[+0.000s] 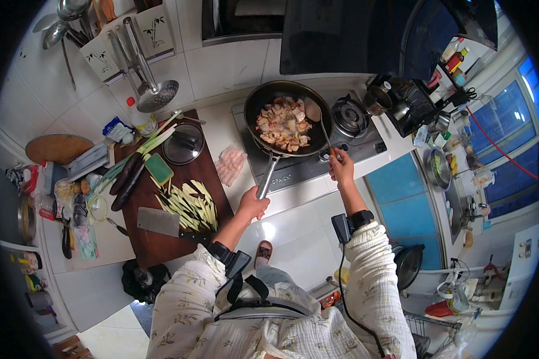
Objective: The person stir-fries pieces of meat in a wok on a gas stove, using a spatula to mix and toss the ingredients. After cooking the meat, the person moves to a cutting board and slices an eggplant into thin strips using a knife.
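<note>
My left hand [252,204] is closed around the metal handle [268,176] of a dark frying pan [253,107], which sits on the left burner of the gas hob [292,172]. Sliced meat [284,123], browned in places, lies in the pan's middle. In my right hand [341,167] is the wooden grip of a spatula [313,110]. Its blade rests inside the pan at the right, beside the meat. The underside of the blade is hidden.
Left of the hob, a wooden cutting board [143,247] carries eggplant strips [191,206], a cleaver [159,221], whole eggplants [130,184], scallions [157,141] and a glass lid [184,143]. A pink cloth [231,165] lies between board and hob. The range hood [346,40] overhangs the back.
</note>
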{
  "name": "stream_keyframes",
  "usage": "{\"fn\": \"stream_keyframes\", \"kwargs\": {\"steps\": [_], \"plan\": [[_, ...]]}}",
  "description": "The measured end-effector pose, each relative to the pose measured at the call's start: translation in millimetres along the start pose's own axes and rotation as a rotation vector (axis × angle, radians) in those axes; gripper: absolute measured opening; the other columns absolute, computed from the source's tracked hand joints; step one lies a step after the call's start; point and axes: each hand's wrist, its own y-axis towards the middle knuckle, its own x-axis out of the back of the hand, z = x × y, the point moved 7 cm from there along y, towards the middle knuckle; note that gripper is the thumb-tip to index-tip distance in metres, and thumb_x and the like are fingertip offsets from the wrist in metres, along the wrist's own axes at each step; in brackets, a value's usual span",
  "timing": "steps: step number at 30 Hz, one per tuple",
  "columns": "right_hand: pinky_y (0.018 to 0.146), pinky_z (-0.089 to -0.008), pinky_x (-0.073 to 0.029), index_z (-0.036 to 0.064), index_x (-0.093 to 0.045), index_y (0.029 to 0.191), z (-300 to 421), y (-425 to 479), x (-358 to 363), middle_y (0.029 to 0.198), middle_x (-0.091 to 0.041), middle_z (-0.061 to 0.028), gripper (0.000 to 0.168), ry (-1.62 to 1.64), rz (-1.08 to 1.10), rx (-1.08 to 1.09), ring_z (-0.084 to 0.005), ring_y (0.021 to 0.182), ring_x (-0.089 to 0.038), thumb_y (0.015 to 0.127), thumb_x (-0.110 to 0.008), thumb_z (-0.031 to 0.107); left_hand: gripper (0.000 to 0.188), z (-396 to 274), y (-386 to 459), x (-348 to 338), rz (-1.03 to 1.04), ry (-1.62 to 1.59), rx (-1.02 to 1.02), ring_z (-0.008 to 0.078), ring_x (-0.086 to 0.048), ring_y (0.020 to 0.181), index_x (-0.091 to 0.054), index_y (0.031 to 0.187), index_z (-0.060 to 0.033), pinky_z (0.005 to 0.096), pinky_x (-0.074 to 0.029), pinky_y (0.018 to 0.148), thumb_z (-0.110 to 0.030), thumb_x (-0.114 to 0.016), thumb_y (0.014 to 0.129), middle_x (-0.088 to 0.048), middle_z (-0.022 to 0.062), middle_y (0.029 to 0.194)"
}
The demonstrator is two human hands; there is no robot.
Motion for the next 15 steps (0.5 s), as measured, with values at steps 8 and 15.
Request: {"fn": "stream_keyframes", "kwargs": {"steps": [8,15], "plan": [[0.033,-0.0215,-0.026,0.007,-0.05,0.117,18,-19,-14,0.061,-0.05,-0.0018,0.032,0.013,0.123,0.02,-0.0061,0.04,-0.038,0.085,-0.055,0.01,0.03,1,0,0,0.005,-0.012,0.003,0.0103,-0.039,0.035,-0.047,0.099,0.0002,0.0263,-0.031,0.03,-0.002,-0.054,0.07,-0.047,0.0041,0.057],[0.037,-0.021,-0.029,0.005,-0.05,0.117,26,-29,-13,0.062,-0.051,-0.0002,0.033,-0.11,0.128,0.124,-0.0048,0.042,-0.038,0.085,-0.055,0.007,0.029,2,1,-1,0.016,-0.036,0.006,0.0102,-0.039,0.036,-0.047,0.098,0.0003,0.0258,-0.031,0.03,-0.003,-0.054,0.07,-0.047,0.0043,0.057]]}}
